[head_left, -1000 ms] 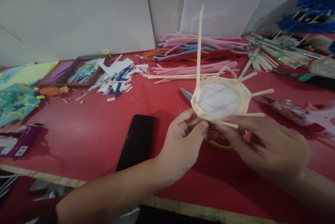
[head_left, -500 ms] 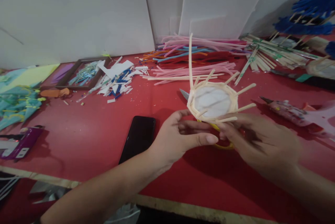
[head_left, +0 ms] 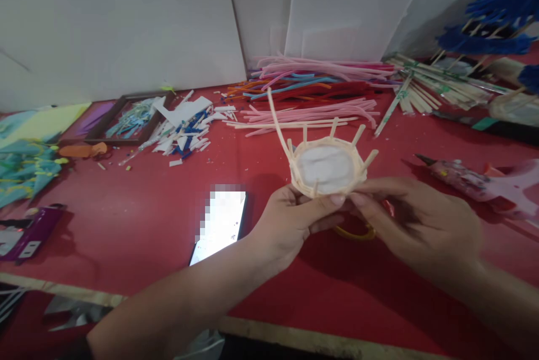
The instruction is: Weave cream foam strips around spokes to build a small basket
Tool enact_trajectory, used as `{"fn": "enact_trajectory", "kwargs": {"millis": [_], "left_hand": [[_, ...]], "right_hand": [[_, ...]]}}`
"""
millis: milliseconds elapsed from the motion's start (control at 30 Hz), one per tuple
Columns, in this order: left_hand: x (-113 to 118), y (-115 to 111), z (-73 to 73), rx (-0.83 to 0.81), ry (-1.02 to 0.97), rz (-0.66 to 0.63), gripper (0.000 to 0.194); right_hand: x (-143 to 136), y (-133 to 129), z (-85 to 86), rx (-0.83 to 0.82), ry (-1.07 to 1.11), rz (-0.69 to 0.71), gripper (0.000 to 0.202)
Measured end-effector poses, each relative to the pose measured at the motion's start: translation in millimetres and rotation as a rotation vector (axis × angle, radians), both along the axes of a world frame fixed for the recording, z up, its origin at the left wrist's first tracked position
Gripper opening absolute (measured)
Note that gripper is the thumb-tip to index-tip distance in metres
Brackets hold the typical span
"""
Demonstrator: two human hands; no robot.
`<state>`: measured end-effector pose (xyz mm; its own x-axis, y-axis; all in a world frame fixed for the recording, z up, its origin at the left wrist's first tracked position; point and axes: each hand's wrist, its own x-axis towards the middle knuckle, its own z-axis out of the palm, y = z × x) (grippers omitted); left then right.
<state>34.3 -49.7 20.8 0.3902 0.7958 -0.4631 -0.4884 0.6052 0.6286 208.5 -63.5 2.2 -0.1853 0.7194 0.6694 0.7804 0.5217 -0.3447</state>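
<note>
Between my two hands, above the red table, is a small basket (head_left: 326,163) with a round white base. Short pale sticks stand up around its rim, and one long cream pipe cleaner (head_left: 277,121) sticks out at the upper left. My left hand (head_left: 301,214) grips the near left edge, thumb on the rim and fingers underneath. My right hand (head_left: 404,214) pinches the near right edge with thumb and forefinger. Below the basket lie scissors with yellow handles (head_left: 357,233), mostly hidden by my hands.
A phone (head_left: 221,222) with a lit screen lies left of my hands. Bundles of coloured pipe cleaners (head_left: 311,113) lie behind. A pink glue gun (head_left: 475,186) is at right, wooden sticks (head_left: 421,96) beyond it. Paper scraps (head_left: 185,118) and a brown frame (head_left: 95,135) sit at left.
The basket has turned and shifted slightly left, its long pipe cleaner now leaning left. My left thumb has closed onto the rim. The phone screen has lit up.
</note>
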Motion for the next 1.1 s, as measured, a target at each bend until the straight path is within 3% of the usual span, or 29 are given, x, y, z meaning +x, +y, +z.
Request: {"fn": "enact_trajectory", "kwargs": {"millis": [267,433,800,1100], "left_hand": [[-4,-3,-0.5,-0.028,0.051,0.019,0.030],[-4,-6,3.4,-0.063,0.071,0.019,0.026],[13,-16,-3.5,-0.034,0.095,0.229,0.020],[11,-21,-3.5,0.121,0.113,0.170,0.018]], "right_hand": [[3,5,-2.8,0.039,-0.099,0.151,0.014],[0,3,-2.5,0.016,-0.107,0.149,0.015],[-2,2,-7.9,0.149,-0.192,0.205,0.016],[1,3,-6.2,0.144,-0.207,0.211,0.022]]}}
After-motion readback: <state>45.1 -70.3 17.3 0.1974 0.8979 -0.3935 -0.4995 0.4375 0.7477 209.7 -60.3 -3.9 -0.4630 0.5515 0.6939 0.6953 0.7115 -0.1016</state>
